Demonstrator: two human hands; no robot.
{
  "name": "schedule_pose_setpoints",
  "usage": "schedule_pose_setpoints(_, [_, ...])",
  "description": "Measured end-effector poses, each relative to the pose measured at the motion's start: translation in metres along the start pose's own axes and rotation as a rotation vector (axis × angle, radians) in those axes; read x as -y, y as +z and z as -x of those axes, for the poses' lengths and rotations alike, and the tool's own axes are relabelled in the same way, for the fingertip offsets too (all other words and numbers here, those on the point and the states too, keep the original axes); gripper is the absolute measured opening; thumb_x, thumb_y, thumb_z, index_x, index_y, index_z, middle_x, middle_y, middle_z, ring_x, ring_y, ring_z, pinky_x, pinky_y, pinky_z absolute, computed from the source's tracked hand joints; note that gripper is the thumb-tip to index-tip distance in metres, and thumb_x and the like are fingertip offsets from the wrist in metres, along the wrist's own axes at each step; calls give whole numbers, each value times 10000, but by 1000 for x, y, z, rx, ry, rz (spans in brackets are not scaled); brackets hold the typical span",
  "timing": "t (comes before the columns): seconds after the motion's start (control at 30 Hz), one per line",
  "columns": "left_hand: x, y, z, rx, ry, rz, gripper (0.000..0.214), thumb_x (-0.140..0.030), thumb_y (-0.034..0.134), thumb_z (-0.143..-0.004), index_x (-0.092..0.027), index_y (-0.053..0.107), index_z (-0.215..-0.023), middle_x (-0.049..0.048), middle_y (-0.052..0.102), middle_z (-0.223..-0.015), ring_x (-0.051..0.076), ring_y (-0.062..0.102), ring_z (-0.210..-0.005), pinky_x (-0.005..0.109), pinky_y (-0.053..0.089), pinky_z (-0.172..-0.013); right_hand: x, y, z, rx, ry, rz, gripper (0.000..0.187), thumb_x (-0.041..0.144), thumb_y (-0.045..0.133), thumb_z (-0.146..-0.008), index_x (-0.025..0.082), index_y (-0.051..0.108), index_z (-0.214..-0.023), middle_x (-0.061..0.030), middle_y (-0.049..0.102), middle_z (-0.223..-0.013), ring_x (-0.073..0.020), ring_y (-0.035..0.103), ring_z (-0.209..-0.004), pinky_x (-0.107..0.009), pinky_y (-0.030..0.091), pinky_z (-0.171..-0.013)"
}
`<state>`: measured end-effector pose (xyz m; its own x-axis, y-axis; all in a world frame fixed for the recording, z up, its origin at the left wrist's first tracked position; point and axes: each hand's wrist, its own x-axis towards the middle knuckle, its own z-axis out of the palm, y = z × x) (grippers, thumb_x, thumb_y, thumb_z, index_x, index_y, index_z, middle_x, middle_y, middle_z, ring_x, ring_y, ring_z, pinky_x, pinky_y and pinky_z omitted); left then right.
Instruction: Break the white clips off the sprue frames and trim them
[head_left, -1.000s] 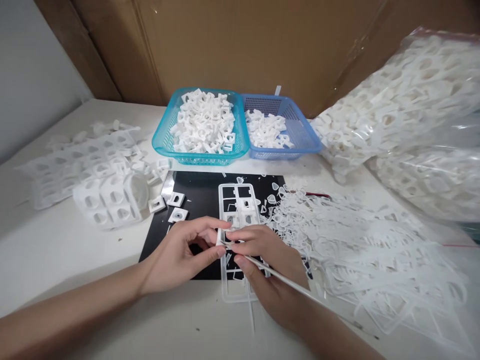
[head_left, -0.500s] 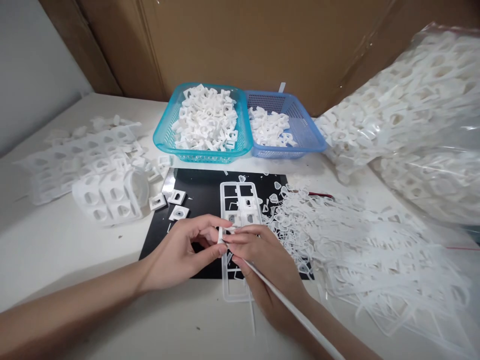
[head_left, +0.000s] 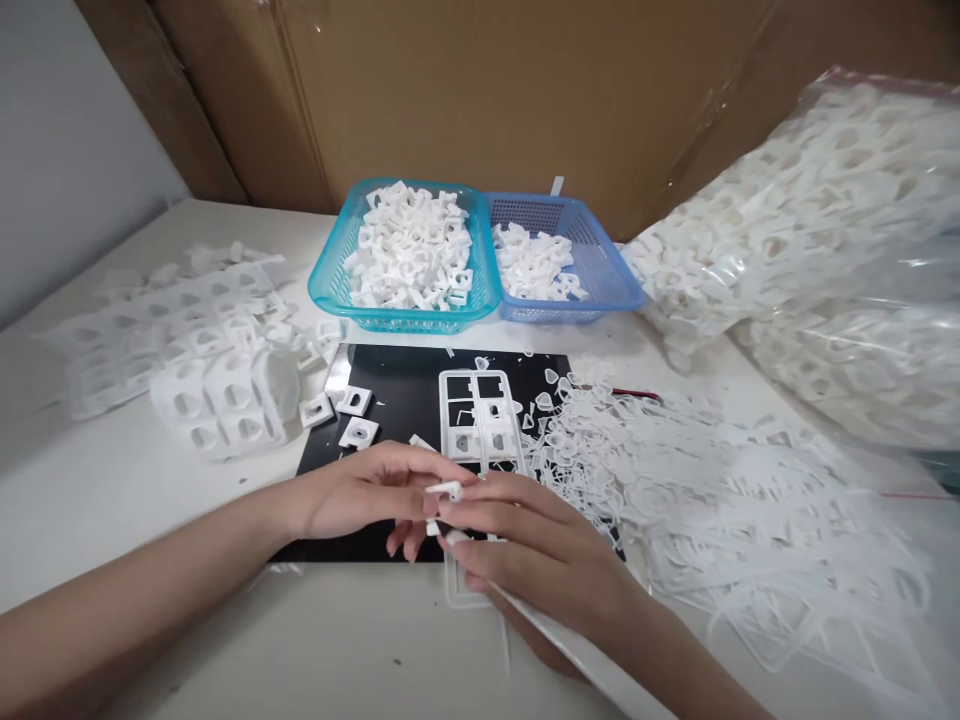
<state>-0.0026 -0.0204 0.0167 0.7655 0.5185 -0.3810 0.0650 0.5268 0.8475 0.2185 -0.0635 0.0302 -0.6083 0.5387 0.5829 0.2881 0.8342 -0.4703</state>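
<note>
My left hand point(head_left: 375, 492) is closed, pinching a small white plastic piece point(head_left: 444, 490) between thumb and fingers. My right hand point(head_left: 544, 535) meets it from the other side, its fingertips touching the same piece. A long white tool point(head_left: 581, 650) lies in the right hand and runs back under the wrist; its tip is hidden by the fingers. Beneath both hands lies a white moulded frame point(head_left: 444, 400), with some square pieces still in its openings, on a black mat point(head_left: 390, 365). Loose square pieces with holes point(head_left: 359, 432) rest on the mat at left.
A teal basket point(head_left: 322, 290) and a blue basket point(head_left: 611, 270), both holding white pieces, stand at the back. White scrap point(head_left: 697, 490) is heaped at right, below a large clear bag of parts point(head_left: 847, 230). Uncut white sheets point(head_left: 225, 400) sit at left.
Both hands have turned the small piece, and it now shows between the fingertips at another angle. The right hand has rolled over it, and the tool shows a broader side.
</note>
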Motion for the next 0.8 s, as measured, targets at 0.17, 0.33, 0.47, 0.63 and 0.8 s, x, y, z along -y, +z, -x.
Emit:
schedule_pose_setpoints(0.17, [1,17,-1,-349,120,-45,169,-331,615,-887,-165,583,-903,32,713,-846,78,569,-561,184,430,-519,18,-4,-5,-393,244,-39,242,46,544,-834,181,600,-1028,-51,660,-857,-146,635,-773,-275,559,-630])
schedule_pose_setpoints(0.33, [5,31,2,-481,204,-122,215,-376,562,-926,-230,561,-1084,-57,607,-630,94,542,-583,191,444,-576,29,20,-7,-386,552,-183,207,89,532,-855,199,593,-1021,-2,692,-811,-101,660,-679,-199,545,-618])
schedule_pose_setpoints(0.47, [7,38,6,-584,213,-152,179,-368,528,-946,-220,617,-995,-7,676,-849,94,551,-680,199,454,-668,26,37,-2,-391,388,-210,299,54,493,-843,166,550,-1115,-65,688,-961,-141,672,-884,-248,566,-771])
schedule_pose_setpoints(0.63, [7,39,9,-596,175,34,106,-305,590,-908,-209,622,-876,0,637,-1030,124,583,-877,219,468,-788,17,44,3,-378,273,-40,350,33,492,-840,150,526,-1168,-93,685,-1020,-168,656,-994,-296,550,-900])
schedule_pose_setpoints(0.8, [2,28,10,-599,139,-95,137,-320,655,-853,-191,648,-898,-13,600,-796,119,549,-741,222,460,-701,16,46,6,-336,262,75,315,69,495,-857,146,530,-1160,-95,703,-1011,-169,671,-1006,-275,549,-923])
